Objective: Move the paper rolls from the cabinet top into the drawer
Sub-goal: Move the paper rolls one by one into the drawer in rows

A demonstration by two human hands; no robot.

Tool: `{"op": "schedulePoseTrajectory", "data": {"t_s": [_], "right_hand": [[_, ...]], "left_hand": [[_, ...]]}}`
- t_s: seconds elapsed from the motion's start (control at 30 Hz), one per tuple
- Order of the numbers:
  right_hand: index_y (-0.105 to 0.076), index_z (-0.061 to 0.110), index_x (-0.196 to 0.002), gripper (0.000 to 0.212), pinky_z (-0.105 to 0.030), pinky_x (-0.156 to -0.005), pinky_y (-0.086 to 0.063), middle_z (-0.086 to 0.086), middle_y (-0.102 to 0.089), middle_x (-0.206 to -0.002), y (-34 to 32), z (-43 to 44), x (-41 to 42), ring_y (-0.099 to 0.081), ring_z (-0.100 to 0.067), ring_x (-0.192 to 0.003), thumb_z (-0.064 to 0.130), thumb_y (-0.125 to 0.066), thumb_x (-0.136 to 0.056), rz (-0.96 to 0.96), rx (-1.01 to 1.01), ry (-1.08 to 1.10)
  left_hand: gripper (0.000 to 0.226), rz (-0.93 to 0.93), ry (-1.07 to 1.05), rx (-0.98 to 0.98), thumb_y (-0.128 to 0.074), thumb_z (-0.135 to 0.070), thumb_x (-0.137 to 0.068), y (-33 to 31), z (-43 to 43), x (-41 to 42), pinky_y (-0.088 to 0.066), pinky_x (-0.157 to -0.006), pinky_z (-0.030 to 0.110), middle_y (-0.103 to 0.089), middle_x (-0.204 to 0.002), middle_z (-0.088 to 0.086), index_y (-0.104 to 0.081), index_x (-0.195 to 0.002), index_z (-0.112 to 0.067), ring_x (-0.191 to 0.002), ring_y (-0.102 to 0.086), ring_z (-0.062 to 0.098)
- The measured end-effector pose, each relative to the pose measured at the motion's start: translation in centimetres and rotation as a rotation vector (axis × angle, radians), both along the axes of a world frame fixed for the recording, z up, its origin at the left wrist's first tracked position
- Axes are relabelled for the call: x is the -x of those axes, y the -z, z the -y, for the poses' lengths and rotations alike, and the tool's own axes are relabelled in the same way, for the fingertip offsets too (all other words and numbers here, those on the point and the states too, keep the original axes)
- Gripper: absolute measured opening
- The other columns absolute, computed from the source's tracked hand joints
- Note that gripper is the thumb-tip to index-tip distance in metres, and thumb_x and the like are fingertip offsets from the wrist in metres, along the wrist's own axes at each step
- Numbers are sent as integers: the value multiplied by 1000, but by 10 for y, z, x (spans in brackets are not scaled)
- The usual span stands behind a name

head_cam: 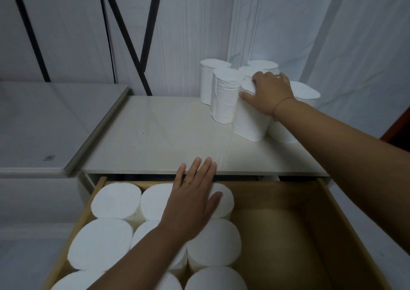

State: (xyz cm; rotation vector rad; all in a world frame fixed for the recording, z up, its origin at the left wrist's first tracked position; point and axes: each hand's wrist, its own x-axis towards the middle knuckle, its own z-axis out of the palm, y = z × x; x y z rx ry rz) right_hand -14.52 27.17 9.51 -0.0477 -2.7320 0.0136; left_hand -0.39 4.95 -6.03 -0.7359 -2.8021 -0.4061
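Risk: the rolls (224, 99) stand upright and packed touching at the far right of the cabinet top (155, 138). Lifting the near roll (249, 123) could drag or tip its neighbours, and one might drop off the right edge. Soft paper; a hard squeeze would dent it.

Right hand (269, 92) grips that near roll from above, fingers curled over its top, thumb on its left side. Left hand (193, 197) lies flat, fingers straight, over the stored rolls (115, 201) in the left half of the drawer (332, 223).

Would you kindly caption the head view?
Right hand grips a paper roll on the cabinet top; left hand touches drawer rolls.
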Motion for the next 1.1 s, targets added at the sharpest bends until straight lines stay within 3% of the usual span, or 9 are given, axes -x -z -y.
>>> {"op": "schedulePoseTrajectory", "data": {"t_s": [0.1,0.27,0.43,0.5,0.57,0.63,0.73,0.93,1.1], "right_hand": [[-43,11,-131,74,-45,-100,-34,-18,-47,-133,-5,11,-14,-43,-38,-122,67,-40,-83,61,11,46],[-23,11,-145,104,-45,-106,-33,-20,-27,-149,-18,24,-39,-35,-38,-132,81,-41,-71,322,175,55],[-31,16,-142,103,-29,-84,-42,-11,-43,-138,-24,2,-54,-50,-19,-109,78,-56,-64,432,322,-104],[-21,19,-146,112,-29,-98,-34,-5,-30,-151,-26,-11,-54,-39,-18,-125,75,-64,-58,454,298,-174],[-13,28,-148,118,-28,-107,-24,5,-17,-155,-25,-19,-52,-23,-16,-138,63,-74,-54,486,417,-300],[-15,34,-146,112,-24,-104,-22,12,-17,-153,-22,-22,-47,-22,-11,-137,48,-80,-57,524,497,-422],[-22,33,-145,101,-21,-102,-20,15,-22,-150,-18,-24,-38,-25,-5,-129,38,-82,-64,541,410,-491],[-17,39,-144,106,-22,-101,-20,16,-22,-145,-21,-28,-35,-23,-3,-124,46,-83,-61,568,298,-481],[-14,41,-144,111,-23,-104,-24,20,-23,-143,-11,-35,-45,-26,-3,-127,40,-85,-58,614,533,-520]], "left_hand": [[70,2,-3,6,8,-62,-87,0,0,0,15,-116,35,6,-158,-10,5,-149,-29,-143,17,8],[69,9,-8,15,7,-61,-87,-1,-1,0,14,-117,36,6,-158,-10,5,-149,-29,-143,18,8],[71,14,-11,28,12,-63,-86,-1,0,0,13,-117,37,7,-158,-10,7,-148,-29,-143,17,9],[72,17,-10,30,13,-63,-85,-1,-1,-1,13,-117,37,8,-158,-10,8,-148,-29,-143,19,9],[72,15,-11,38,13,-63,-85,-1,0,-1,12,-117,38,9,-158,-10,8,-148,-29,-143,19,9],[72,12,-9,32,12,-62,-85,-2,-1,-1,9,-118,39,6,-158,-9,5,-149,-28,-144,16,10],[73,9,-5,21,10,-62,-85,-3,-1,-1,6,-118,40,2,-158,-9,1,-149,-28,-144,12,11],[69,-2,-7,25,4,-60,-89,0,0,0,10,-118,37,3,-158,-9,1,-150,-28,-144,14,9],[70,-13,-5,24,5,-60,-89,1,-1,1,10,-118,37,1,-159,-9,0,-150,-27,-144,13,10]]}}
